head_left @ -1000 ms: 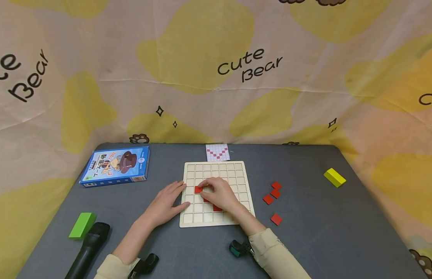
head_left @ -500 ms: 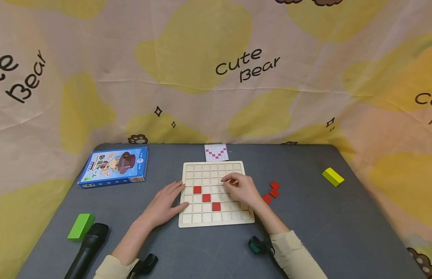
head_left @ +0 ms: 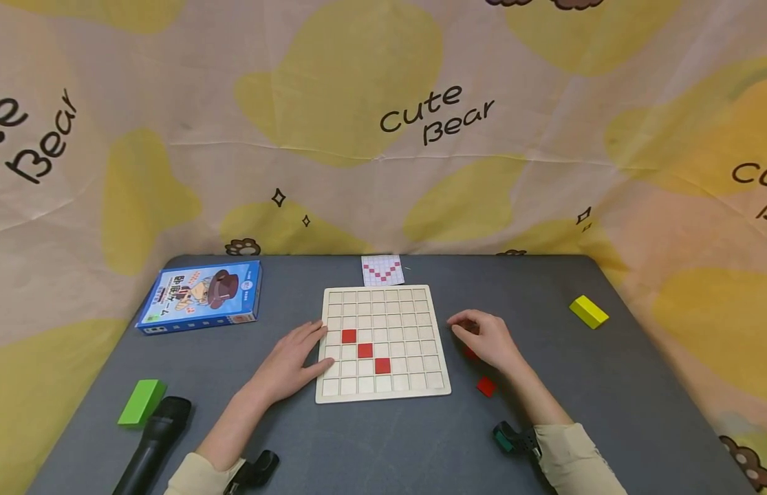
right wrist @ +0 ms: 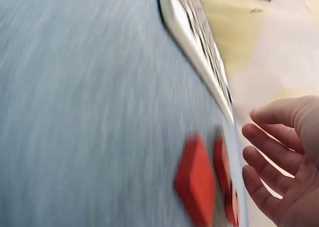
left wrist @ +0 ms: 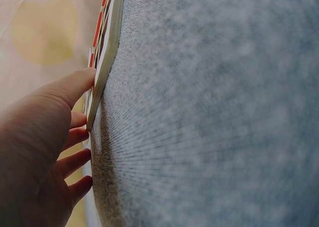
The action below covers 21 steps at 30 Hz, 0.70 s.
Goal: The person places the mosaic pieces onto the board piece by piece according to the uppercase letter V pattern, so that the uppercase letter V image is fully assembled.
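A white grid board lies mid-table with three red square tiles set in its cells on a diagonal. My left hand rests at the board's left edge, thumb and fingertips touching it, as the left wrist view also shows. To the right of the board, my right hand hovers above the loose red tiles, partly hiding them. In the right wrist view its fingers are loosely bent, nothing between them, apart from the blurred red tiles below.
Behind the board lies a small pattern card with a pink V of squares. A blue box sits at the back left, a green block and a black microphone at the front left. A yellow block is far right.
My right hand has left the tile in the board's left part and moved right, off the board, to above the loose tiles. My left hand has stayed at the board's edge.
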Tool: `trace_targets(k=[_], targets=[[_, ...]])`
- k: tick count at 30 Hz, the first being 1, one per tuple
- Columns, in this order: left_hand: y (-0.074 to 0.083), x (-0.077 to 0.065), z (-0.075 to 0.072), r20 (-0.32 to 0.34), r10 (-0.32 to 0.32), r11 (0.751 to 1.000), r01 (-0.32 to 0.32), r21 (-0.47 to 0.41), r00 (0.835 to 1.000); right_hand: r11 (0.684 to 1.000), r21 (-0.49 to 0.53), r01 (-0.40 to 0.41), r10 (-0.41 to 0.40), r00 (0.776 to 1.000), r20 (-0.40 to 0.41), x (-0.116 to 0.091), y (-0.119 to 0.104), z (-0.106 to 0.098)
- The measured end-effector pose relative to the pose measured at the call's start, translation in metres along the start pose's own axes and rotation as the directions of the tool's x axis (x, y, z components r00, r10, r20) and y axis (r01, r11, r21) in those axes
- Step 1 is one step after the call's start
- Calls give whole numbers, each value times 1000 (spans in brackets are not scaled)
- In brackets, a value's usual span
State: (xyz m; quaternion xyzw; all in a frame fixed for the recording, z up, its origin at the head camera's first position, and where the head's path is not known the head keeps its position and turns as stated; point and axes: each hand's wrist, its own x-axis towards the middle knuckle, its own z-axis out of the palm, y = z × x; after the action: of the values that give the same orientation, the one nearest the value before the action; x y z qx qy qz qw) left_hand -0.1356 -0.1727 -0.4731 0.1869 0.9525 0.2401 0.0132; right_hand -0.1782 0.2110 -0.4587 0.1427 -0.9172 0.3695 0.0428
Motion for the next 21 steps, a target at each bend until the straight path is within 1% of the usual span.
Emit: trace_targets(k=[3,7,10,14,17,21], targets=[[0,0,0,-3,6,1000,-6,-4,1000,998,-53,23,-21,999,38,-9,11,-12],[0,0,0,-8,10,1000,-10,-7,1000,987,-126,97,-87,993,86,-20,20,-24],[0,0,0,-8,7,1000,-7,-6,1000,975,-159,152,-137,985,106,-25,24,-30],[0,0,0,-7,11,1000,-11,-7,1000,969,-166,181,-157,976,148,-29,28,-33],[0,0,0,-6,16,1000,-16,-6,1000,971,-161,179,-150,973,177,-31,30,-33],[0,0,0,-3,19,1000,-19,-8,1000,971,-153,184,-155,971,180,-30,31,-31]])
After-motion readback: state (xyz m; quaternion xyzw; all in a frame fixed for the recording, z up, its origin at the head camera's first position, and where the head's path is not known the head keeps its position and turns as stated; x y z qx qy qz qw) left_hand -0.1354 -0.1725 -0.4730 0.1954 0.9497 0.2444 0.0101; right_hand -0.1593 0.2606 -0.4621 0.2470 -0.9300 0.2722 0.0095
